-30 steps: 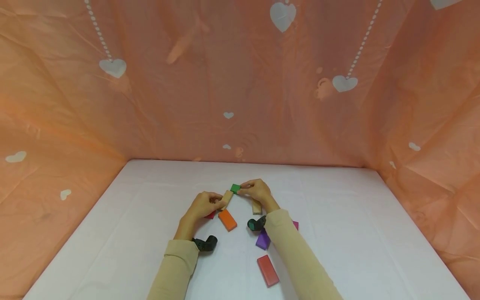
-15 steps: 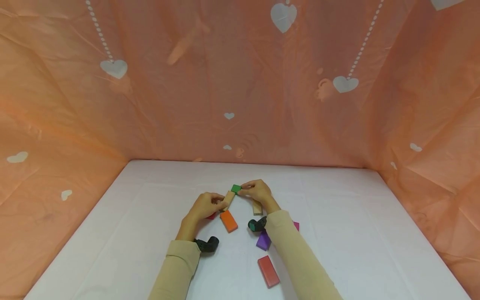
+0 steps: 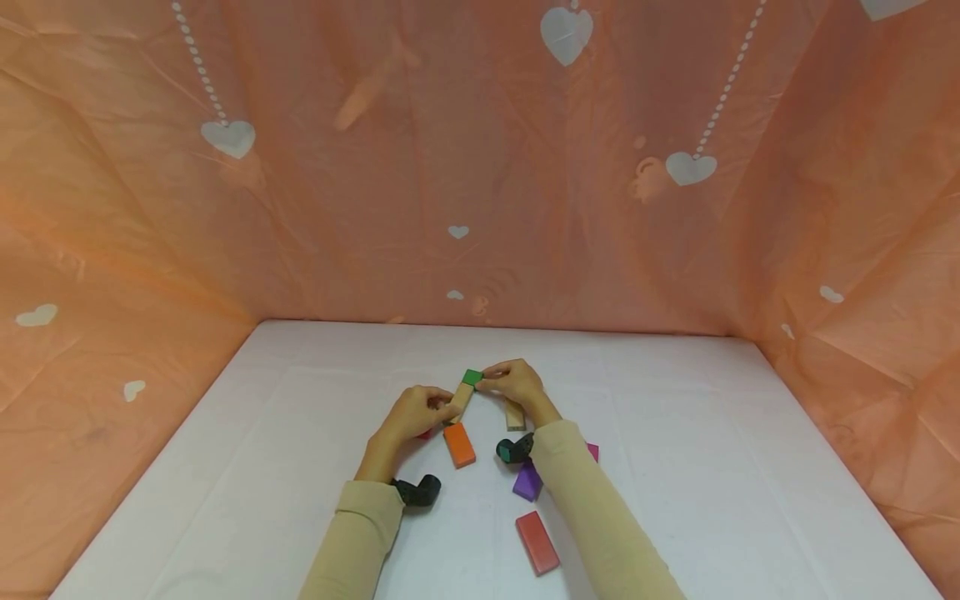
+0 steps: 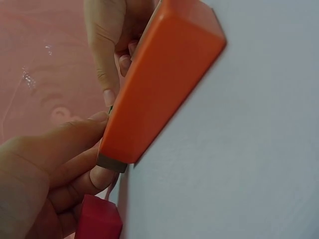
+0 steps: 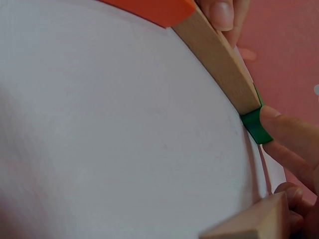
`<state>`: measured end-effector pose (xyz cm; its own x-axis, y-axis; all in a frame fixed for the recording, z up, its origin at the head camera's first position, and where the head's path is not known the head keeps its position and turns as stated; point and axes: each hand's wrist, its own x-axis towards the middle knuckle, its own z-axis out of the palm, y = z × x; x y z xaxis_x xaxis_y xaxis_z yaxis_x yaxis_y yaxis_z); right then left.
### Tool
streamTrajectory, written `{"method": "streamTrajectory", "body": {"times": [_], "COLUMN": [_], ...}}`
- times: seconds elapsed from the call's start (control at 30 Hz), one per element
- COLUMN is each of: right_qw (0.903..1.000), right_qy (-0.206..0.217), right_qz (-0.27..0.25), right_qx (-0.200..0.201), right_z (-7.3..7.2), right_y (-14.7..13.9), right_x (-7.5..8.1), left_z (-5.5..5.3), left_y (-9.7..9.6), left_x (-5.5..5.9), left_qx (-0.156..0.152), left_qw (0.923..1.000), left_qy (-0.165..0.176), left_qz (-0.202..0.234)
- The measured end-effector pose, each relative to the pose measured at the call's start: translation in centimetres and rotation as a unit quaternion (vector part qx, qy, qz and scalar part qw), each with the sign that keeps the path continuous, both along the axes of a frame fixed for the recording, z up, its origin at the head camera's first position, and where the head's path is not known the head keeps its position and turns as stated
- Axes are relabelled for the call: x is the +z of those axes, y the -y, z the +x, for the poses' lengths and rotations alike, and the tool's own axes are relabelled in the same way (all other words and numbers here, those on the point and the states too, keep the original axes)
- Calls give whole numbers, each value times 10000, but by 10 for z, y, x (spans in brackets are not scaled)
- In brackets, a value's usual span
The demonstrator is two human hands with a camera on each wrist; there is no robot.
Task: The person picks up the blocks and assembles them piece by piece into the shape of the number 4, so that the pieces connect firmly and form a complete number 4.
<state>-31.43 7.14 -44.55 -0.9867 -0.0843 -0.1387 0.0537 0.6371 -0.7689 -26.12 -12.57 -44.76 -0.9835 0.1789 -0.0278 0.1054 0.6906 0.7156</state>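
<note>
The left hand (image 3: 415, 412) pinches the plain wooden block (image 3: 464, 397) between thumb and fingers; the right hand (image 3: 516, 381) grips the green block (image 3: 472, 377) the same way. Both blocks are at the far point of the loose group on the surface (image 3: 315, 367), end against end. The step in hand appears to be alignment of this joint. For a clean fit, the right hand should steady the green block while the left applies light, even pressure along the plain block's length. Sideways force would probably skew the joint, and lifting may disturb the orange block (image 3: 460, 446), which touches the plain block's near end.

Clearance is limited. The crimson block (image 4: 99, 217) sits just beside the left fingers, partly hidden in the head view. A second plain block (image 3: 515, 417) lies close under the right wrist. Nearer the person are the purple block (image 3: 528, 481), the magenta block (image 3: 593, 452), partly covered by the right sleeve (image 3: 592, 500), and the light red block (image 3: 537, 543), well apart.
</note>
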Motion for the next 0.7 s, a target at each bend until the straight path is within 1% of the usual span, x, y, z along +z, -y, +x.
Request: {"method": "streamTrajectory", "body": {"times": [0.33, 0.7], "right_qw": [10000, 10000], "right_qy": [-37, 0], "right_qz": [17, 83], "right_qx": [10, 28], "right_z": [0, 1], "right_y": [0, 0], "right_x": [-1, 1], "left_z": [2, 1], "left_y": [-3, -4], "left_x": [3, 1], "left_qx": [31, 44], "left_qw": [10000, 10000], "left_qy": [12, -13], "left_qz": [-47, -11]}}
